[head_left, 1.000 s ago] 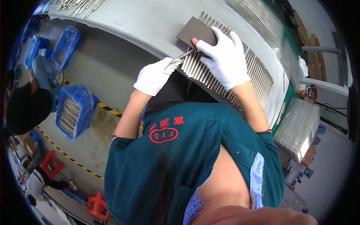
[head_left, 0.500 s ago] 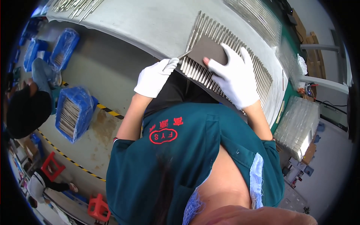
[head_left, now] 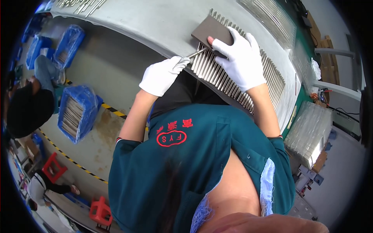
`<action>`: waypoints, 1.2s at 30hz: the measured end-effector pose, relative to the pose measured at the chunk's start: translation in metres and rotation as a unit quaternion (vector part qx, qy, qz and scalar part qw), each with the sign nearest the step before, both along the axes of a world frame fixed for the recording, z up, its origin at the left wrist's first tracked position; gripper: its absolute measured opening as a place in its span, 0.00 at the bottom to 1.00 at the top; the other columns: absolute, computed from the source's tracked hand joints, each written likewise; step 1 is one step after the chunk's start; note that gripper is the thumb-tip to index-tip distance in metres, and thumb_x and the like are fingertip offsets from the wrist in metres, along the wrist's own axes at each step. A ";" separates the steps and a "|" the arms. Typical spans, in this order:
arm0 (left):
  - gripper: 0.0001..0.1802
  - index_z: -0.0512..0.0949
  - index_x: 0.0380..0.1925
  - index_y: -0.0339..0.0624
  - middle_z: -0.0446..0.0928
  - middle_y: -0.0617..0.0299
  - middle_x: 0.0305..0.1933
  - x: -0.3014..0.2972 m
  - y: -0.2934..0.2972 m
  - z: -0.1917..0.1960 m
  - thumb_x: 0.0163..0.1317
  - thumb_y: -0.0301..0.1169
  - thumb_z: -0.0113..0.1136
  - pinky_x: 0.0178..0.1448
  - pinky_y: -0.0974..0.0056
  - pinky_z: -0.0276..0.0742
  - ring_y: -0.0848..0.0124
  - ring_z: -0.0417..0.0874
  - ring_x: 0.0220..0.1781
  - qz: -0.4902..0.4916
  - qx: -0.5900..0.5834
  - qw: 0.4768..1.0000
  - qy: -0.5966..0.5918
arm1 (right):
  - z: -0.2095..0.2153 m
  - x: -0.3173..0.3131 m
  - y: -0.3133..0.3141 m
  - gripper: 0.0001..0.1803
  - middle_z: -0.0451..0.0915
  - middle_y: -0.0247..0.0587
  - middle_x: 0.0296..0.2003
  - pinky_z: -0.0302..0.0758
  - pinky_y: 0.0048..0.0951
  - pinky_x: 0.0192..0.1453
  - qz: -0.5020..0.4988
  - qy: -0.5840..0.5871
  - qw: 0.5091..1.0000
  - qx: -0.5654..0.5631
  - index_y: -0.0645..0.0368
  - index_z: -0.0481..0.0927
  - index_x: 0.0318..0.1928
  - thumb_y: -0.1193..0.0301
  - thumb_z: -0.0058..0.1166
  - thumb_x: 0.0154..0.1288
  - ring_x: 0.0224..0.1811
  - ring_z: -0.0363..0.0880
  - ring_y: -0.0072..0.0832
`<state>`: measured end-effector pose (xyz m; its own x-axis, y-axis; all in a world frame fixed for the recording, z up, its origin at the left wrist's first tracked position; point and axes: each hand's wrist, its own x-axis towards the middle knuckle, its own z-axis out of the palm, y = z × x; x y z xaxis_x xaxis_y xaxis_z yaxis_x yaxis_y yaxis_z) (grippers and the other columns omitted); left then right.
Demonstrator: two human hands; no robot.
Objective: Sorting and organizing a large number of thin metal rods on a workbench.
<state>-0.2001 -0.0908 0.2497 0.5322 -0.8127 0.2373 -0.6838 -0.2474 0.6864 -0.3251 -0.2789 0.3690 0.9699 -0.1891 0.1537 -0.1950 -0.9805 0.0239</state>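
A person wearing a dark green shirt [head_left: 194, 155] with red embroidery, seen from above, works at a pale-covered table [head_left: 143, 23] with 2 white-gloved hands. The left hand [head_left: 161, 75], at the table's near edge, has its fingers curled tightly around the end of a thin metal rod [head_left: 197, 53]. The rod slants up and to the right, its far end meeting the near edge of a flat, grey-brown block [head_left: 213, 31]. The right hand [head_left: 243, 62] grips the block by its right end, the thumb on the near side with its tip bare, the other fingers spread toward the far side. The block is above the left end of a long row of silvery rods [head_left: 221, 73], laid side by side on the table; whether it presses on them cannot be told.

More loose rods [head_left: 81, 6] lie at the table's far left. Beyond the row, clear plastic packs [head_left: 268, 21] rest near a green surface. On the floor to the left, a blue crate [head_left: 79, 116] lined with plastic holds rods, near black-and-yellow tape [head_left: 112, 110]. 2 other people and 2 red stools [head_left: 101, 211] appear farther left.
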 end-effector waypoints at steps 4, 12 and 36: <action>0.11 0.80 0.44 0.55 0.82 0.62 0.35 -0.004 0.001 0.011 0.66 0.42 0.54 0.36 0.61 0.79 0.60 0.83 0.35 0.017 -0.001 1.000 -0.014 | 0.001 -0.019 0.004 0.26 0.73 0.52 0.57 0.59 0.53 0.68 0.003 -0.001 1.000 -0.003 0.34 0.78 0.56 0.63 0.64 0.53 0.61 0.72 0.42; 0.12 0.81 0.46 0.52 0.82 0.63 0.37 -0.006 0.004 0.012 0.68 0.40 0.53 0.39 0.62 0.80 0.64 0.83 0.36 0.027 0.022 0.997 0.068 | 0.019 -0.072 0.004 0.29 0.71 0.54 0.59 0.70 0.43 0.58 -0.044 0.067 0.995 0.066 0.43 0.81 0.53 0.68 0.68 0.44 0.51 0.71 0.50; 0.12 0.81 0.47 0.52 0.83 0.65 0.43 -0.003 0.006 0.005 0.65 0.37 0.56 0.43 0.65 0.80 0.64 0.84 0.40 -0.007 -0.029 1.000 0.010 | -0.002 -0.004 0.004 0.26 0.73 0.55 0.56 0.62 0.49 0.65 -0.006 -0.017 1.000 -0.014 0.35 0.79 0.55 0.64 0.65 0.52 0.60 0.71 0.43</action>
